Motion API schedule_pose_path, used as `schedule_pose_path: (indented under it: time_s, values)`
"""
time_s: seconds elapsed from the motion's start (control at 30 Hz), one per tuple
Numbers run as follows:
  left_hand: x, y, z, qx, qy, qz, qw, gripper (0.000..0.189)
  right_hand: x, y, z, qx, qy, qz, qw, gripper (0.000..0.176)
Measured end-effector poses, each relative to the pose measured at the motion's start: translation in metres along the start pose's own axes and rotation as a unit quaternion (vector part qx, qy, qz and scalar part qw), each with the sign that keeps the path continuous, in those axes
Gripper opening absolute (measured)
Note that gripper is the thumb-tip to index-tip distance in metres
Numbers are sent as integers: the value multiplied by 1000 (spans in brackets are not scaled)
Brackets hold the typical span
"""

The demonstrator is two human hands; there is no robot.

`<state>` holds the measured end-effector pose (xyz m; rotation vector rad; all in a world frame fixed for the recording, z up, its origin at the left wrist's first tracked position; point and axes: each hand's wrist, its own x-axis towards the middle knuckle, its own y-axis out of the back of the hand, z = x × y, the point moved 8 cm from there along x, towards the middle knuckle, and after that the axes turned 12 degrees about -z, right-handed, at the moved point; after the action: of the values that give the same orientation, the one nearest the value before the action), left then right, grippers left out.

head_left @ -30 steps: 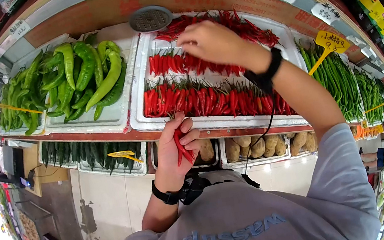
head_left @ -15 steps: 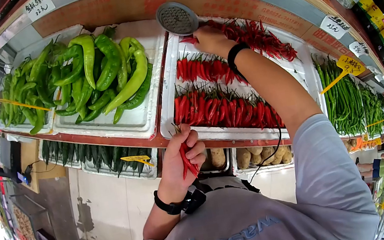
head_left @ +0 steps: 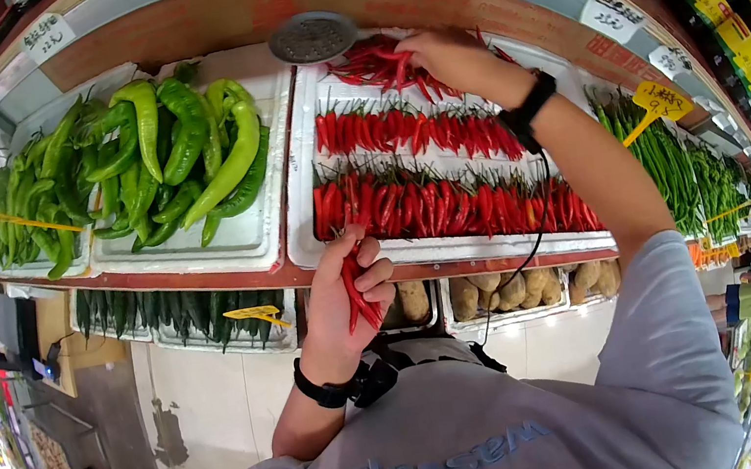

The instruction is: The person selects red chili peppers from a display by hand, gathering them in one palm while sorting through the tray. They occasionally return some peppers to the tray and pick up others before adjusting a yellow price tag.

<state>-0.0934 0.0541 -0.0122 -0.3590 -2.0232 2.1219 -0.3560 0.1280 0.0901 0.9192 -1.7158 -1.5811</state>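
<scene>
My left hand [head_left: 343, 291] is closed around a few red chili peppers [head_left: 362, 301], held in front of my chest at the tray's near edge. A white foam tray [head_left: 298, 218] holds two neat rows of red chilies, stems pointing away from me; the near row [head_left: 450, 207] is longer than the middle row [head_left: 418, 131]. Behind them lies a loose heap of red chilies [head_left: 367, 62]. My right hand [head_left: 451, 60] reaches over the rows into that heap, its fingers bent and closed on a red chili there. The hand and wrist cover part of the heap.
A round grey perforated disc [head_left: 313, 37] stands at the tray's back left corner. Large green peppers [head_left: 213, 152] fill the left tray; thin green chilies [head_left: 645, 150] lie right. Cucumbers [head_left: 181, 317] and potatoes [head_left: 504, 292] sit below. A black cord [head_left: 536, 242] hangs across the tray.
My right hand has moved right along the heap, away from the disc. The view has shifted slightly, showing more of the near row. My left hand still holds the chilies.
</scene>
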Motion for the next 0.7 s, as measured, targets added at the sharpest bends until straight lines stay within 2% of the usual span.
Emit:
schedule_pose_path:
  time_s: [0.07,0.13,0.17,0.23,0.27,0.33,0.37,0.4,0.47,0.53,0.57,0.6,0.63,0.7]
  values:
    - [3,-3,-9,15,8,5,1000,15,-40,23,-49,31,141,4,990,24]
    - [8,-6,-24,21,38,7,999,28,-84,31,-97,118,203,-74,969,23]
    - [10,-8,-31,22,44,7,999,28,-111,37,-124,91,232,-69,966,22]
    - [11,-10,-65,40,188,27,981,37,-156,33,-161,50,284,-71,955,18]
    - [11,-11,-75,44,200,27,978,37,-174,30,-173,35,307,-77,948,17]
    - [9,-26,-101,166,248,-96,950,44,-196,28,-173,23,280,-98,955,17]
    - [10,-17,-108,167,255,-112,946,42,-205,27,-167,50,268,-84,958,18]
    - [12,-18,-116,167,268,-113,942,42,-214,26,-160,78,256,-70,961,19]
    - [20,-22,-123,168,233,-117,951,40,-227,23,-144,86,227,-71,967,24]
    - [24,-15,-142,132,263,-127,947,38,-241,22,-122,127,186,-74,971,28]
    - [26,-13,-146,65,266,-115,955,30,-242,29,-112,146,167,-70,972,30]
    - [28,-14,-150,-2,267,-102,958,22,-244,33,-93,146,157,-22,976,29]
    - [30,-14,-150,-8,263,-94,960,22,-241,33,-69,122,148,1,981,29]
    - [32,-5,-150,-14,258,-86,962,21,-234,25,-5,120,52,-21,991,24]
